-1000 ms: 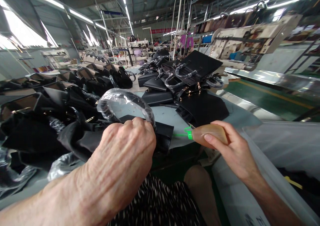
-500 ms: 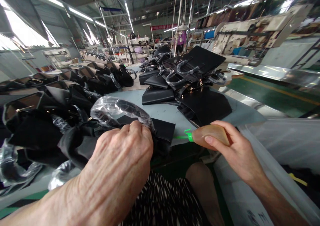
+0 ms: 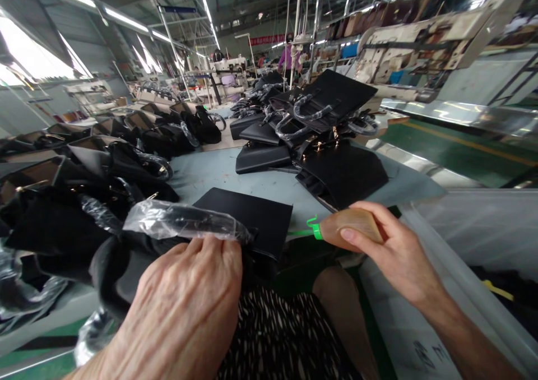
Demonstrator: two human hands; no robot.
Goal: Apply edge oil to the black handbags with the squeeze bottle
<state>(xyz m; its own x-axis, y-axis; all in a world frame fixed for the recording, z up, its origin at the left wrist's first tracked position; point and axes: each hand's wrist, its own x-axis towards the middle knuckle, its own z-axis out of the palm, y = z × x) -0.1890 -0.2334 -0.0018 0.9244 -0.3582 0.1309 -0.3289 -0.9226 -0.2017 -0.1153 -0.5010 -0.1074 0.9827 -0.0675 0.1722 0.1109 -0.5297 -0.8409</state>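
A black bag (image 3: 256, 212) lies on the table's near edge, its handle (image 3: 180, 220) wrapped in clear plastic. My left hand (image 3: 193, 296) is closed on this bag just under the wrapped handle; its fingertips are hidden. My right hand (image 3: 395, 251) grips a brownish squeeze bottle (image 3: 351, 228) lying sideways. The bottle's green cap and thin green nozzle (image 3: 300, 232) point left, with the tip close to the bag's right edge; whether it touches cannot be made out.
Several black bags (image 3: 340, 172) are piled on the blue-grey table (image 3: 202, 170) further back. More open bags (image 3: 105, 167) crowd the left. A pale bin (image 3: 454, 228) stands at the right. A person in purple (image 3: 288, 58) is far behind.
The plastic-wrapped handle has tipped lower and to the left, uncovering more of the bag's flat black panel. My left hand has shifted slightly left and down. My right hand still holds the bottle.
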